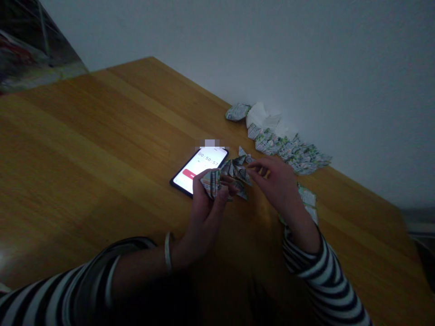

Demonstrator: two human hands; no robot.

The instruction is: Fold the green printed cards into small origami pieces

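And here's the left hand (204, 209), thumb and fingers curled round a folded grey-and-white printed-paper piece (211, 182), held over the middle of the brown wooden worktop (102, 136)! The right hand (277, 182) is up at the spiky folded-paper points (234, 168) alongside, thumb and forefinger nearly together; whether they pinch paper, I can't tell. Just beside lies a black-edged phone with a lit white screen (201, 163), while folded printed papers (275, 142) line the worktop's wall-side edge.

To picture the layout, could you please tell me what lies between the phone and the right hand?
In the head view, folded paper pieces lie between the phone and the right hand, along with part of the left hand.
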